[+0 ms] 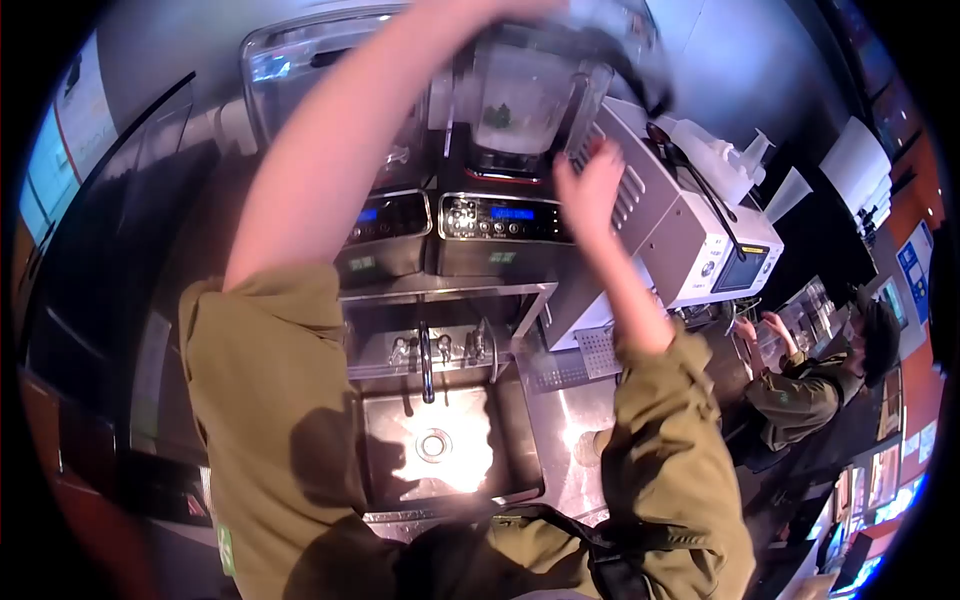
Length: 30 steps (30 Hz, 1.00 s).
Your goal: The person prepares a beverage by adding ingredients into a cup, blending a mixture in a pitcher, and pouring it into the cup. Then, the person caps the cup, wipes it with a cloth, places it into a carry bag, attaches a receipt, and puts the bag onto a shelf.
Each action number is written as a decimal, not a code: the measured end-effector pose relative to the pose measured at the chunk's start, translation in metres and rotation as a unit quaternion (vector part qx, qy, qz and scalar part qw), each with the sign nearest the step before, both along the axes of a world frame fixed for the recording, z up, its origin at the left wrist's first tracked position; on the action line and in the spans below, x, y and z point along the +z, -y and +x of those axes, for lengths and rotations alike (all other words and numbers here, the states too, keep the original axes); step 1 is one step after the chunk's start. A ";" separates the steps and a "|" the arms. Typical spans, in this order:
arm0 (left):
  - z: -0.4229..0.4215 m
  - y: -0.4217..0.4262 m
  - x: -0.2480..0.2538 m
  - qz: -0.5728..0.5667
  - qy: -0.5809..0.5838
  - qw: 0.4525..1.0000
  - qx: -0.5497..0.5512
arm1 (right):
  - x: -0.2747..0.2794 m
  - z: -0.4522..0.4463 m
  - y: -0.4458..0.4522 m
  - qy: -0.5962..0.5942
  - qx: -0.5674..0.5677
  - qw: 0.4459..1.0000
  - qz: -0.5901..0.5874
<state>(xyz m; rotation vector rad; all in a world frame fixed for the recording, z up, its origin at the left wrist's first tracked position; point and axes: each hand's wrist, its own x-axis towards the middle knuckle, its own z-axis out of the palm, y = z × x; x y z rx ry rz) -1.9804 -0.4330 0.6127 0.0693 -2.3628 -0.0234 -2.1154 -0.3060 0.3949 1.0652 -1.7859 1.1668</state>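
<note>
My left hand (500, 6) reaches up to the top edge of the view, over the raised cover (630, 55) of a blender; its fingers are cut off and blurred. Beneath it a clear blender jar (525, 100) stands upright on its base (505, 217), with something whitish and a bit of green inside. The base has a lit blue display. Just right of the jar's lower part is my right hand (592, 185), thumb and fingers apart, with nothing seen in it.
A second blender (385, 225) stands to the left, partly behind my left arm. Below are a steel sink (450, 490) and faucet (428, 365). On the right sits a white machine (715, 250) with bottles (715, 160) on top. Another person (815, 390) works farther right.
</note>
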 end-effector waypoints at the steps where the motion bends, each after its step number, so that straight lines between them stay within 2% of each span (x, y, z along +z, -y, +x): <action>1: -0.013 0.001 -0.035 0.057 0.063 0.996 -0.035 | -0.025 0.032 -0.019 -0.047 0.063 0.996 0.048; 2: 0.012 -0.034 -0.059 -0.146 0.095 0.983 0.065 | -0.051 0.052 -0.028 -0.100 0.169 0.976 0.097; 3: 0.001 -0.026 -0.111 -0.184 0.064 0.980 0.034 | -0.068 0.080 -0.035 -0.130 0.200 0.956 0.173; 4: -0.019 -0.018 -0.166 -0.183 0.067 0.979 0.055 | -0.080 0.099 -0.037 -0.140 0.213 0.942 0.216; 5: -0.020 -0.022 -0.208 -0.048 0.084 0.993 0.062 | -0.089 0.112 -0.031 -0.148 0.189 0.944 0.228; 6: -0.014 -0.023 -0.231 -0.072 -0.029 0.997 0.012 | -0.096 0.116 -0.027 -0.112 0.171 0.945 0.255; 7: -0.009 -0.031 -0.239 -0.071 -0.070 0.994 0.034 | -0.101 0.113 -0.018 -0.079 0.151 0.946 0.277; 8: -0.013 -0.042 -0.243 -0.042 -0.111 0.991 0.057 | -0.109 0.109 -0.010 -0.130 0.111 0.951 0.259; 9: -0.020 -0.052 -0.245 -0.010 -0.151 0.986 0.073 | -0.113 0.107 -0.003 -0.130 0.128 0.964 0.191; 10: -0.028 -0.057 -0.242 0.015 -0.154 0.982 0.107 | -0.112 0.107 0.000 -0.133 0.119 0.967 0.184; 12: -0.036 -0.059 -0.242 0.015 -0.128 0.981 0.146 | -0.116 0.108 0.000 -0.115 0.119 0.969 0.184; 13: -0.032 -0.059 -0.238 0.011 -0.131 0.984 0.118 | -0.114 0.108 0.003 -0.094 0.126 0.971 0.182; 14: -0.021 -0.060 -0.224 0.055 -0.043 0.994 0.090 | -0.106 0.114 0.003 -0.081 0.103 0.966 0.222; 15: -0.017 -0.060 -0.216 0.034 -0.015 0.995 0.089 | -0.096 0.122 -0.001 -0.067 0.079 0.966 0.239; 16: -0.023 -0.050 -0.221 -0.011 -0.023 0.997 0.079 | -0.095 0.122 0.006 -0.066 0.032 0.950 0.304; 17: -0.031 -0.044 -0.229 -0.017 -0.047 0.996 0.070 | -0.107 0.114 0.017 -0.137 0.028 0.965 0.220; 19: -0.034 -0.051 -0.237 -0.055 -0.084 0.991 0.091 | -0.117 0.102 0.021 -0.181 0.003 0.965 0.192; 25: -0.017 -0.091 -0.228 -0.034 0.076 0.972 0.220 | -0.121 0.094 0.022 -0.189 -0.031 0.950 0.247; 30: -0.018 -0.095 -0.227 -0.072 0.114 0.955 0.265 | -0.120 0.091 0.023 -0.185 -0.043 0.944 0.268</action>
